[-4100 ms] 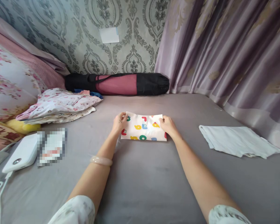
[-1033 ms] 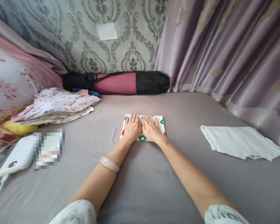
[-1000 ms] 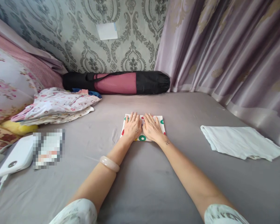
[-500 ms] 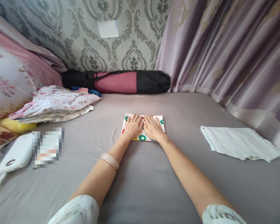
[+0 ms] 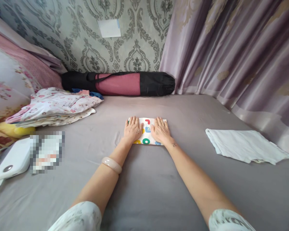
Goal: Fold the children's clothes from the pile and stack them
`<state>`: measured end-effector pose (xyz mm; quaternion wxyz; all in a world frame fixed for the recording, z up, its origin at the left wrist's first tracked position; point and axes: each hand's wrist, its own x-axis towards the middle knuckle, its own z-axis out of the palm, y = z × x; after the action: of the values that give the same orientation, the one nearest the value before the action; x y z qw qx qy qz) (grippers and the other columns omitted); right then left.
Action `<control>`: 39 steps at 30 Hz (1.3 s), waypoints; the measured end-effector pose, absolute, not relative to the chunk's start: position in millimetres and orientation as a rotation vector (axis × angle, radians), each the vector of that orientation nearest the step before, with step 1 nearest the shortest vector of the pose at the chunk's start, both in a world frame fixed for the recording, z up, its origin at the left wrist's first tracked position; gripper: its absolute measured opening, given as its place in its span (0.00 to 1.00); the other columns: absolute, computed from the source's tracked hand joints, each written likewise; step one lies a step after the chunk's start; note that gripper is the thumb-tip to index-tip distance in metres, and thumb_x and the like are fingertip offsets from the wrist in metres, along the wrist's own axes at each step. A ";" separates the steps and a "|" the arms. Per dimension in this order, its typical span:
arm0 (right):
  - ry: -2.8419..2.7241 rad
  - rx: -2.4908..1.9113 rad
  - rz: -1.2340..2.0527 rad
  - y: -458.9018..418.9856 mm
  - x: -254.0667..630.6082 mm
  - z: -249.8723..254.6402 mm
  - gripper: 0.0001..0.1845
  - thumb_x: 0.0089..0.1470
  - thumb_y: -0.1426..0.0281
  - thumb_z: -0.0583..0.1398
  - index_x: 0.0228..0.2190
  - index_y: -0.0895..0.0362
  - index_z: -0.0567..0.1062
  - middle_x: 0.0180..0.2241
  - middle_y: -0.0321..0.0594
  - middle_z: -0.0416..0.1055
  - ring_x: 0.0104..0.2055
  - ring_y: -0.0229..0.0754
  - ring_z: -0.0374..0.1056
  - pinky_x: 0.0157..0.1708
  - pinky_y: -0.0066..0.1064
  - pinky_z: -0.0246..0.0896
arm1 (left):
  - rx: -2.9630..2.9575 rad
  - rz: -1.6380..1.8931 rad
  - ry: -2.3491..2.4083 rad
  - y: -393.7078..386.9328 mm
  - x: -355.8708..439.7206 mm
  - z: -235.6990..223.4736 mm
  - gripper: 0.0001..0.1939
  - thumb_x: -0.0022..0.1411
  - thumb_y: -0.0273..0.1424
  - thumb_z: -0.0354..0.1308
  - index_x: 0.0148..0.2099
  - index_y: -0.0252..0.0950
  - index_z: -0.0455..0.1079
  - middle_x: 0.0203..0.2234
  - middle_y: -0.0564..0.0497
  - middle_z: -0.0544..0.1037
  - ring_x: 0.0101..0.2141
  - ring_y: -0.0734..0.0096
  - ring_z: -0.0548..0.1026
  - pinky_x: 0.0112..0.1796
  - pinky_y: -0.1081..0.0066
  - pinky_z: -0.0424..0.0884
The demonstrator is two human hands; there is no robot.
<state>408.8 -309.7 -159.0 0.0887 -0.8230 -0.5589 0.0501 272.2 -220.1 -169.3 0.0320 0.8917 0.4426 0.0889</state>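
Observation:
A white folded cloth [image 5: 146, 132] printed with colourful letters lies flat on the grey bed sheet [image 5: 144, 179], in the middle of the view. My left hand [image 5: 133, 130] rests palm down on its left part, fingers stretched out. On its right part lies my right hand [image 5: 161, 130], also flat with the fingers extended. Between the two hands a strip of the print shows, with red, blue, yellow and green figures. Most of the cloth's left and right ends are hidden under my hands. Neither hand grips anything.
A folded white garment [image 5: 245, 146] lies to the right. On the left are a pile of printed clothes [image 5: 60, 104], a white power bank [image 5: 14, 158] with a cable, and a pixelated item [image 5: 48, 152]. A black and pink rolled bag [image 5: 120, 84] lies along the wall.
Earlier my hands held the cloth by its two sides; then they lay flat near its middle. Since then they have slid apart towards its left and right ends, baring the centre.

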 end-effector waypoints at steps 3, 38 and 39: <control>-1.595 -2.455 0.106 -312.0 414.0 -157.5 0.34 0.64 0.63 0.39 0.65 0.71 0.52 0.68 0.54 0.43 0.70 0.51 0.37 0.66 0.46 0.30 | 2.734 0.344 1.440 -219.0 267.0 -165.1 0.32 0.70 0.41 0.31 0.67 0.29 0.53 0.66 0.39 0.56 0.66 0.56 0.51 0.64 0.53 0.47; -1.703 -2.465 0.201 -314.6 391.1 -146.2 0.32 0.65 0.61 0.39 0.65 0.63 0.54 0.68 0.48 0.44 0.70 0.50 0.37 0.66 0.52 0.33 | 2.597 0.311 1.132 -212.8 245.4 -157.7 0.24 0.70 0.37 0.37 0.64 0.38 0.57 0.65 0.44 0.58 0.66 0.58 0.52 0.62 0.44 0.45; -1.680 -2.453 0.197 -311.4 387.5 -143.7 0.32 0.65 0.61 0.38 0.64 0.63 0.55 0.68 0.49 0.44 0.70 0.50 0.37 0.65 0.52 0.33 | 2.559 0.360 1.145 -211.4 245.4 -157.2 0.23 0.70 0.36 0.37 0.63 0.38 0.59 0.65 0.45 0.60 0.66 0.59 0.53 0.62 0.45 0.45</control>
<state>387.5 -311.4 -143.7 0.0808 -0.8206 -0.5619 0.0660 245.4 -211.4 -157.2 0.1567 0.8941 0.4002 0.1259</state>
